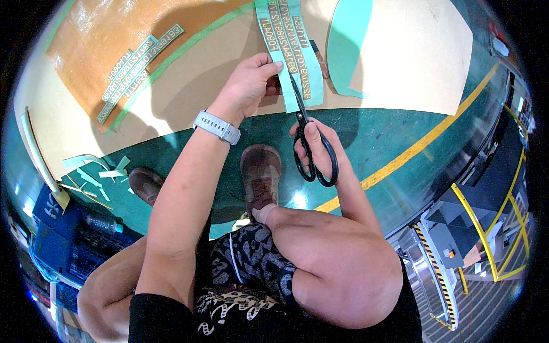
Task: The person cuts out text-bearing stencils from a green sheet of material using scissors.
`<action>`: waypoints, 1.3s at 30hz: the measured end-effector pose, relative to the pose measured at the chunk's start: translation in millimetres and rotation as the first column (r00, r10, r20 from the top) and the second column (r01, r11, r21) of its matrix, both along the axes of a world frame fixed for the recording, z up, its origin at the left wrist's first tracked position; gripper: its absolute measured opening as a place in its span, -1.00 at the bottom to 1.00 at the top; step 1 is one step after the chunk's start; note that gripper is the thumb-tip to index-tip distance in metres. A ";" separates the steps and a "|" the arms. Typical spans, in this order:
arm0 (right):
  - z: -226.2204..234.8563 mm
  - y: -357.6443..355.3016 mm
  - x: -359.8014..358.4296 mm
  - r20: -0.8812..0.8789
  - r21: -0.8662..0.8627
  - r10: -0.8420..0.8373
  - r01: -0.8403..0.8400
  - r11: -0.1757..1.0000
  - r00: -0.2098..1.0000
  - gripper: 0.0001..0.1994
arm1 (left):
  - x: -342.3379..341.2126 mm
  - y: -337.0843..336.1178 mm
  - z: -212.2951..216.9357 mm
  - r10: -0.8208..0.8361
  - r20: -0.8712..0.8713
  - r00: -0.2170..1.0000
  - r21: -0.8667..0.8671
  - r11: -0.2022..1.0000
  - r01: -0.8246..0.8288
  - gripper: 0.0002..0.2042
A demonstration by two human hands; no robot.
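Note:
My left hand (250, 82) pinches the lower left edge of a long teal strip (289, 40) printed with rows of tan characters; a grey watch (217, 126) is on that wrist. My right hand (319, 150) grips black scissors (309, 146), fingers through the loops, blades pointing up into the strip's lower end. The strip lies across a large tan sheet (400, 63) on the floor.
More cut teal strips (137, 66) lie on an orange-brown board (108, 34) at upper left. Teal offcuts (94, 171) litter the green floor beside my brown shoes (261, 177). A blue crate with a water bottle (103, 223) sits lower left. A yellow floor line (423, 143) and yellow-railed machinery (486, 228) are right.

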State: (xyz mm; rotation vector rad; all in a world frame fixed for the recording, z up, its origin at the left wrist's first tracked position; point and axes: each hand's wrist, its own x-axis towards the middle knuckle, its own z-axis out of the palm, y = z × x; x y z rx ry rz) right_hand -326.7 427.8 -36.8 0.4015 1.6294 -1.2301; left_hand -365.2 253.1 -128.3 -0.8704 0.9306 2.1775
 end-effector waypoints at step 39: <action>-2.4 -7.8 -5.6 -0.009 0.048 0.028 -0.028 0.998 1.000 -0.47 | 1.8 -6.1 3.4 -0.037 0.017 0.999 0.001 0.999 0.037 -0.87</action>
